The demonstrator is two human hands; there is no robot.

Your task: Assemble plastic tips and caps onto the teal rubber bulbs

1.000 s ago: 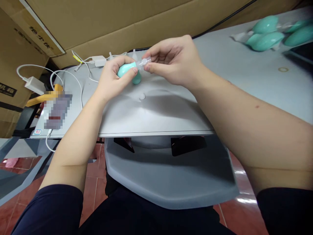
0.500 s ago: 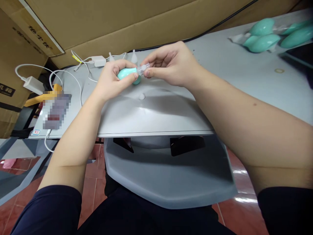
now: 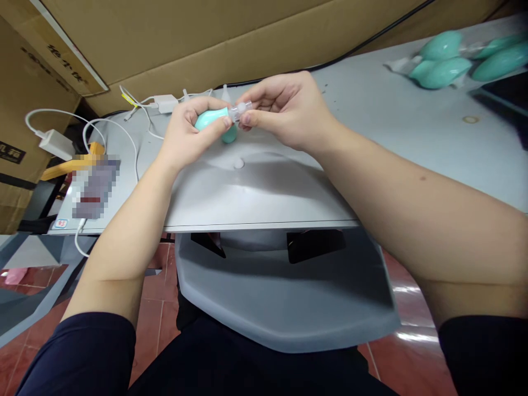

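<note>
My left hand (image 3: pixel 192 129) is closed round a mint-green squeeze bulb (image 3: pixel 211 119), which lies on its side with its neck to the right. At that neck, my right hand (image 3: pixel 284 110) pinches a clear plastic nozzle piece (image 3: pixel 240 111) between thumb and fingers; the piece touches the bulb's mouth. Right behind, another green bulb (image 3: pixel 229 135) with a translucent pointed tip (image 3: pixel 225 93) stands on the table, partly hidden by my hands. A second pale tip (image 3: pixel 185 95) shows behind my left hand. A small whitish round piece (image 3: pixel 239 163) lies on the table in front of my hands.
Several green bulbs (image 3: pixel 445 71) lie at the far right of the grey table (image 3: pixel 264 203). White cables with a charger block (image 3: pixel 166 103), a blurred phone (image 3: pixel 98 190) and a yellow bar (image 3: pixel 74 164) are on the left. Cardboard (image 3: pixel 198 33) walls the back.
Both hands have shifted very slightly left with the bulb and nozzle piece. The clear piece is still held against the bulb's neck.
</note>
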